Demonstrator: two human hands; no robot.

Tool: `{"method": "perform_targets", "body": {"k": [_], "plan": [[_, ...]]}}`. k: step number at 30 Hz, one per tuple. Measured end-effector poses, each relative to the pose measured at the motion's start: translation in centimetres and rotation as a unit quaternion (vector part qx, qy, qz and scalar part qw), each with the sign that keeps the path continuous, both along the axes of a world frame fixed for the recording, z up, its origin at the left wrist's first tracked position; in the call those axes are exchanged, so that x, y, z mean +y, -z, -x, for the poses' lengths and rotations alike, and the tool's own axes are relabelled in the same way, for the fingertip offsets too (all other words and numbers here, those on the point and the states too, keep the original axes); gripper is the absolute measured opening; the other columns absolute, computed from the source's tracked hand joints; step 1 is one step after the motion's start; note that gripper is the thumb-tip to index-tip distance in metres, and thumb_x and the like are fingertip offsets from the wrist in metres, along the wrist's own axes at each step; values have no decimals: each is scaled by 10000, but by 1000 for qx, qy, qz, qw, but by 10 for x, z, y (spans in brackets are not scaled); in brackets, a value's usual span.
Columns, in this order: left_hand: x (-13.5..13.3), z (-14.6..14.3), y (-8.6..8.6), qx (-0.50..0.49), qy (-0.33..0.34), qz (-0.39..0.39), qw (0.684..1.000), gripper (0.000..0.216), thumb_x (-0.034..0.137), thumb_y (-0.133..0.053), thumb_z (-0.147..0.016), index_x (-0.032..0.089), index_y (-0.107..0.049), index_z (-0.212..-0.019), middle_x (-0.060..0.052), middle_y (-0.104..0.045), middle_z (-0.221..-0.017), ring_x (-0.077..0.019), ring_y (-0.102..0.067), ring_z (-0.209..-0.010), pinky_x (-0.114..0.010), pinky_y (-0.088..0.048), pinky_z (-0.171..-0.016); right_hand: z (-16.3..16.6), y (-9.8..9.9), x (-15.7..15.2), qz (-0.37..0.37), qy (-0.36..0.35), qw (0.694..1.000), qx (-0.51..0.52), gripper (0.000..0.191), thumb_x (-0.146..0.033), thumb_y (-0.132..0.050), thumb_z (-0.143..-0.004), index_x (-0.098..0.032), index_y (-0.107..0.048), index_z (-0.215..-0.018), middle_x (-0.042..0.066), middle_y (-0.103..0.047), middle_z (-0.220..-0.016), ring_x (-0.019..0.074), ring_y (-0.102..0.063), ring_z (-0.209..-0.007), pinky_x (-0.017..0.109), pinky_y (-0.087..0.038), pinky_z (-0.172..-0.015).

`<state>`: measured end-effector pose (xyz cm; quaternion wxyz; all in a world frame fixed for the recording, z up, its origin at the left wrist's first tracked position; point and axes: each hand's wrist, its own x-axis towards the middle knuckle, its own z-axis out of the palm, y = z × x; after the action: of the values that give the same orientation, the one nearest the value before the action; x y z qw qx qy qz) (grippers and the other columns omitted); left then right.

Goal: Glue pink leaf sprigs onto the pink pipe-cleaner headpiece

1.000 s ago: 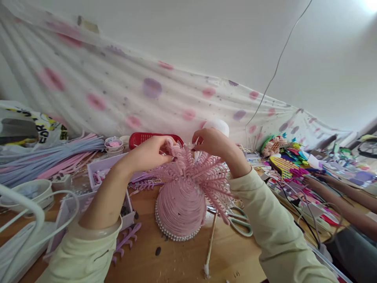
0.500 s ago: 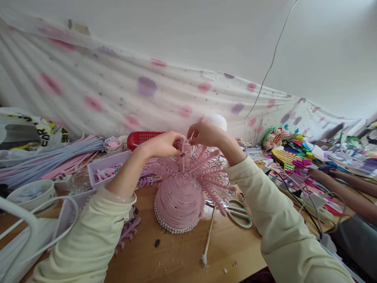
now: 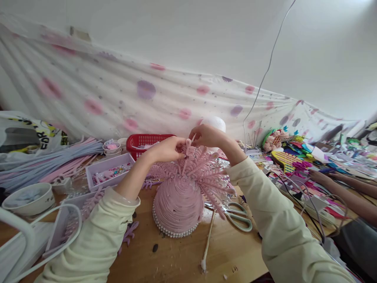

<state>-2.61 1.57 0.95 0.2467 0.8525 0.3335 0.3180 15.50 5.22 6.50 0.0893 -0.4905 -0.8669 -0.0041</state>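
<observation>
A pink dome-shaped headpiece [image 3: 176, 204], wound from fuzzy pipe cleaners, rests on the table with pearls round its lower edge. Fluffy pink fronds [image 3: 213, 177] fan out from its top. My left hand [image 3: 169, 150] is closed at the top, thumb and fingers pinching an upright pink pipe-cleaner frond [image 3: 187, 147]. Just right of it, my right hand [image 3: 207, 135] is bent down with its fingertips pinched together. A thin pale bit shows at those fingertips, too small to name. The fingers partly hide the back of the fronds.
Scissors [image 3: 240, 220] and a glue-tipped stick [image 3: 207, 243] lie right of the headpiece. A red basket [image 3: 135, 142], a white foam ball [image 3: 215, 122] and a bead tray [image 3: 91, 177] stand behind and left. Another person's hands [image 3: 319, 177] are at the far right among cables.
Both hands stay at the top of the headpiece. My left hand has shifted slightly right and the upright frond leans a little further right. The view has moved slightly.
</observation>
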Motion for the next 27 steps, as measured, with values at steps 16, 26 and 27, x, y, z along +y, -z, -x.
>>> {"method": "perform_targets", "body": {"k": [16, 26, 27], "plan": [[0, -6, 30, -26, -176, -59, 982, 393, 236, -673, -756, 214, -659, -1148, -96, -639, -1157, -308, -580, -1132, -469, -400, -1047, -5, -17, -33, 35, -66, 996, 56, 195, -336, -633, -883, -169, -713, -944, 26, -719, -832, 130, -634, -729, 246, -463, -652], [5, -4, 36, -54, -174, -47, 982, 399, 281, -728, -724, 229, -697, -1119, -69, -669, -1091, -301, -592, -1113, -456, -435, -1014, 8, -1, -41, -72, -44, 996, 22, 50, -180, -673, -763, -175, -674, -813, -12, -660, -738, 129, -593, -679, 255, -409, -629], [6, -5, 36, -60, -170, -46, 982, 406, 271, -742, -711, 230, -699, -1112, -63, -678, -1089, -298, -598, -1106, -447, -443, -1007, 8, 0, -41, -74, -40, 996, 21, 45, -178, -669, -766, -174, -673, -811, -10, -660, -738, 132, -592, -679, 258, -408, -630]]}}
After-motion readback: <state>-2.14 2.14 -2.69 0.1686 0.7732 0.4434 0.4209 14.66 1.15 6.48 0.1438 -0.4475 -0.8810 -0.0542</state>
